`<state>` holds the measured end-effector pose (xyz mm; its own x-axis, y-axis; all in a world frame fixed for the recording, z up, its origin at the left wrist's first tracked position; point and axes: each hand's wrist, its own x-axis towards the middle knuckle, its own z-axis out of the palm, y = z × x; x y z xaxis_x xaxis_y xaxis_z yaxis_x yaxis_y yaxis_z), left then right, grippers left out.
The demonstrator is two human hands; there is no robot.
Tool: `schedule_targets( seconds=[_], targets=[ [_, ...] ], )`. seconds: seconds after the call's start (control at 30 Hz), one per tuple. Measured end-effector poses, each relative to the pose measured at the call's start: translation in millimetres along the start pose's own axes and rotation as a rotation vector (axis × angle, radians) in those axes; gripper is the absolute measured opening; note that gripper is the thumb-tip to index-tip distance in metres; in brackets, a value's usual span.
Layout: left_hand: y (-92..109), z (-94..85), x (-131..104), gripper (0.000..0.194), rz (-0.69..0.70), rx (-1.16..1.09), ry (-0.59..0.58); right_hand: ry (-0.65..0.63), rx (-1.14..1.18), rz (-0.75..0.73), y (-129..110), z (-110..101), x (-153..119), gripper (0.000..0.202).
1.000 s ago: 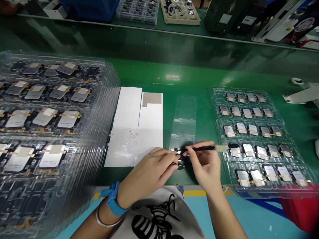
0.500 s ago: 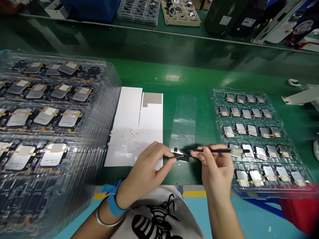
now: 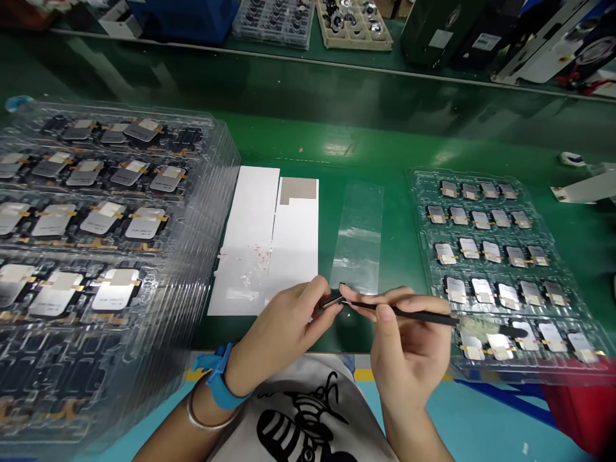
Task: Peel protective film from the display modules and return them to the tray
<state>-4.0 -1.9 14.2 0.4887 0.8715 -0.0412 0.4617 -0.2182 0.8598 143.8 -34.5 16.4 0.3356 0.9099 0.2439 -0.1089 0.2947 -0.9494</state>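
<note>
Dark part: my left hand partly hid it.
Tray stack: the left edge cut it off.

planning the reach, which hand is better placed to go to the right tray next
Right, I'd judge: the right hand is nearer the tray, though it holds a black tool. The left hand is farther off and pinches a small dark part.

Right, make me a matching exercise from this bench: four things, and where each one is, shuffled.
1. Blue wristband
2. Black tool
3. Clear film strip
4. Stack of clear trays

A. Left of the white sheets
B. Between the white sheets and the right-hand tray
C. Held in the right hand
D. Around the wrist of the left hand

Pairs: 1-D, 2-C, 3-B, 4-A
</note>
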Motion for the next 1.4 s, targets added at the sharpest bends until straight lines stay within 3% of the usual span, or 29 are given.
schedule_targets(
  seconds=[0.07, 0.23, 0.43, 1.4],
  targets=[
    [0.6, 0.8, 0.6, 0.002, 0.007, -0.051, -0.029, -0.027, -0.014, -0.041, -1.4, 1.5, 0.1, 0.017],
    [-1.0, 6.4, 0.9, 0.031, 0.102, -0.075, 0.044, 0.042, -0.131, -0.147, -4.0, 6.1, -1.9, 0.019],
    [0.9, 8.3, 0.2, 0.045, 0.076, -0.001, 0.082, 0.069, -0.167, -0.176, -2.5, 13.5, -7.9, 0.022],
    [0.4, 6.3, -0.4, 0.050, 0.093, -0.073, 0.059, 0.108, -0.192, -0.214, 5.8, 19.9, -9.1, 0.023]
  ],
)
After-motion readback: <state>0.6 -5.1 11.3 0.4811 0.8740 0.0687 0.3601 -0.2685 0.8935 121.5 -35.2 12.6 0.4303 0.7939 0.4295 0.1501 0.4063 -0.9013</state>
